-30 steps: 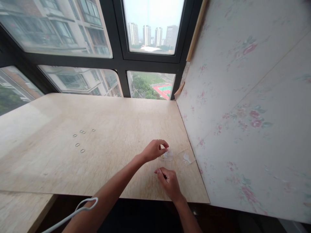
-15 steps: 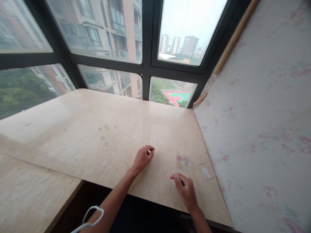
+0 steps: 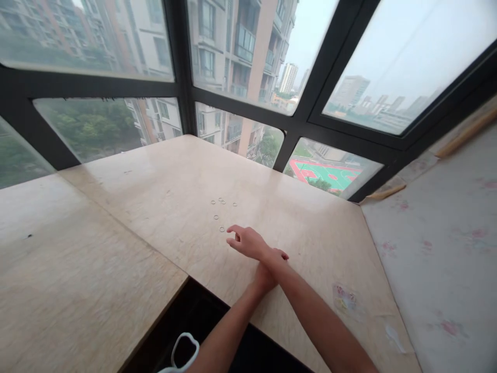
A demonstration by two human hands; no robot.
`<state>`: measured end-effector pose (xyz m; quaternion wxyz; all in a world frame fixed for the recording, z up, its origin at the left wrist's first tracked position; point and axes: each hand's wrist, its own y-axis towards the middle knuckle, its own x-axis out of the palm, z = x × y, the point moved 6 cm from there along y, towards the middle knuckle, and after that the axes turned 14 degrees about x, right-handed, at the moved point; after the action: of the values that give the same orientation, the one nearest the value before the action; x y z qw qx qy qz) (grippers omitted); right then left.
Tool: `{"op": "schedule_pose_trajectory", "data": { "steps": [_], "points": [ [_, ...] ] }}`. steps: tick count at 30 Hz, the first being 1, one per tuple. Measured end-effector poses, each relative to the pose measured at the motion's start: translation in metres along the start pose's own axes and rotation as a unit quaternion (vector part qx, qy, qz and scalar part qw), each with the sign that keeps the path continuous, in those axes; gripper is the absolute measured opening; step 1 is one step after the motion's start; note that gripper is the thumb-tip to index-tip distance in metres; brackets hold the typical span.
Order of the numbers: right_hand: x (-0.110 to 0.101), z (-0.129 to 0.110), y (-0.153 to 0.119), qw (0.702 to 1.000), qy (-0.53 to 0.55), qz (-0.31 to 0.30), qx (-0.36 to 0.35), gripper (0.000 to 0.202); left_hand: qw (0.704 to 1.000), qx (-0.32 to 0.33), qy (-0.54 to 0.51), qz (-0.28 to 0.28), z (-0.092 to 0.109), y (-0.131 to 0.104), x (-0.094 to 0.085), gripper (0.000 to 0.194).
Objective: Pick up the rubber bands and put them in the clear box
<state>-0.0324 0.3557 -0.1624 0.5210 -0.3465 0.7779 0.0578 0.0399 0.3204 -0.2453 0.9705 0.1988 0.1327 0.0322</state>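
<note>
Several thin rings (image 3: 216, 217) lie scattered on the pale tabletop (image 3: 163, 217). My right hand (image 3: 248, 242) is stretched leftward over my left wrist, thumb and forefinger parted beside the nearest ring (image 3: 222, 229), which they do not touch. Nothing shows between those fingers. Beneath my right forearm, my left hand (image 3: 267, 275) is mostly covered. Only its fingertips show past the arm, drawn together, and whatever they may hold is hidden. A clear plastic packet (image 3: 345, 300) with small red and yellow pieces lies to the right of my arms.
A whitish scrap of plastic (image 3: 394, 336) lies by the flowered wall (image 3: 446, 290). Dark window frames (image 3: 248, 111) border the far side. At the front, the tabletop has a cut-out edge (image 3: 186, 280). A white loop (image 3: 186, 336) shows near my left forearm.
My right hand has moved left from near the packet, across my left wrist, to the rings. Its fingers have opened. The view has turned left.
</note>
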Motion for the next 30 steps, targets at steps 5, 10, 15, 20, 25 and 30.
{"op": "schedule_pose_trajectory", "data": {
  "steps": [5, 10, 15, 20, 25, 30],
  "points": [
    [0.027, -0.01, 0.056, 0.991, -0.132, -0.02, 0.013, 0.036, 0.995, -0.026, -0.093, 0.04, -0.005, -0.004, -0.004, 0.014],
    [0.036, -0.01, 0.059, 0.976, -0.215, -0.034, -0.011, 0.025, 0.992, -0.04, -0.117, 0.041, 0.005, 0.0, -0.01, 0.016],
    [0.031, -0.001, 0.042, 0.968, -0.246, -0.042, -0.026, 0.02, 0.996, -0.037, -0.077, 0.019, 0.015, 0.004, -0.014, 0.017],
    [0.026, 0.001, 0.032, 0.967, -0.252, -0.01, -0.038, 0.033, 0.999, -0.024, -0.043, 0.019, 0.007, 0.003, -0.008, 0.018],
    [0.029, -0.016, 0.036, 0.96, -0.273, -0.016, -0.065, 0.028, 0.999, -0.032, -0.02, 0.027, -0.006, 0.003, -0.002, 0.016],
    [0.029, -0.023, 0.038, 0.956, -0.28, -0.054, -0.064, 0.017, 0.999, -0.044, -0.012, 0.017, -0.012, 0.003, -0.001, 0.017]
  ]
}}
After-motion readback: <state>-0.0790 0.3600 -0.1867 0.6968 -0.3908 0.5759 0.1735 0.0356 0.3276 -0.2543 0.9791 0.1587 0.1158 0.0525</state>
